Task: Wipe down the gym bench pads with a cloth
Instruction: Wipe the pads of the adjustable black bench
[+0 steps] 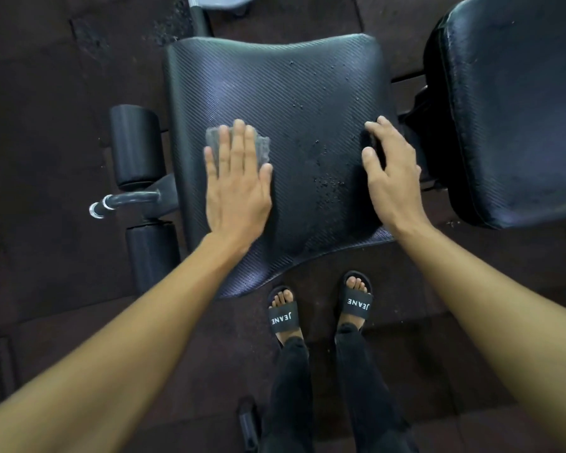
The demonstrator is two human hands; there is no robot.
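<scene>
A black textured seat pad (275,93) fills the middle of the head view, with water droplets and specks on its right half. My left hand (237,178) lies flat with straight fingers on a grey cloth (264,143), pressing it onto the left part of the pad. Most of the cloth is hidden under the fingers. My right hand (391,171) rests on the pad's right edge, fingers loosely bent, touching the surface and holding nothing. A second black pad (517,109), the backrest, stands at the right.
Two black foam rollers (134,145) (152,256) and a metal bar (125,201) stick out left of the seat. A steel post (198,18) rises behind it. My feet in black slides (321,308) stand on the dark rubber floor (46,125) just below the pad.
</scene>
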